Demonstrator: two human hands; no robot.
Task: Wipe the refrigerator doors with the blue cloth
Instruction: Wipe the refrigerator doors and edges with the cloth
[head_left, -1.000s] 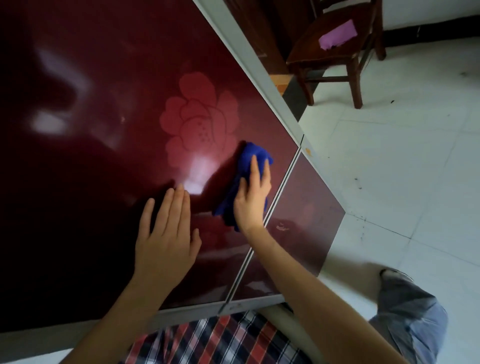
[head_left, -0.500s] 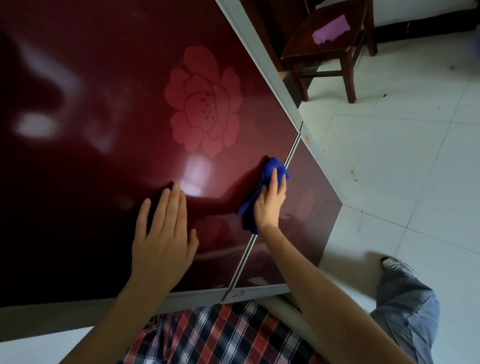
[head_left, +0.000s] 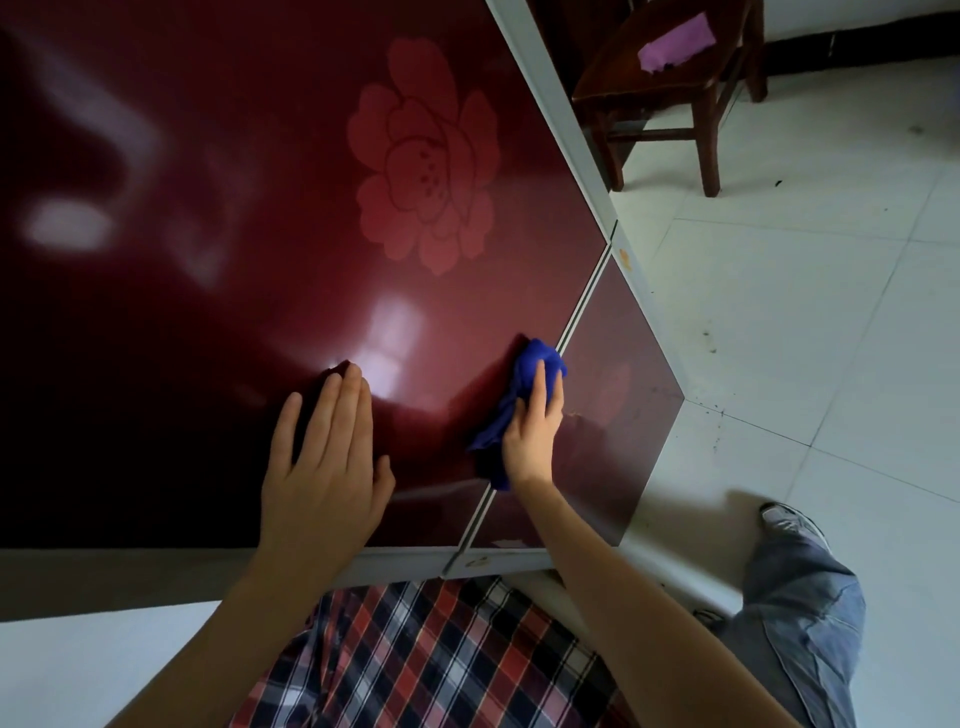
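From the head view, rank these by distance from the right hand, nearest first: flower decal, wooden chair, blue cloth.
1. blue cloth: under the right hand, beside the door seam.
2. flower decal: higher on the large door, leftward.
3. wooden chair: on the floor past that door's edge, top right.

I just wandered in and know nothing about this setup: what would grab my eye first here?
The glossy dark red refrigerator door fills the left of the view, with a big pale flower printed toward its upper middle. Against it the blue cloth stands out, pressed by the right hand beside the seam between the two doors, while the left hand lies flat on the door. Top right, a wooden chair carries a purple cloth.
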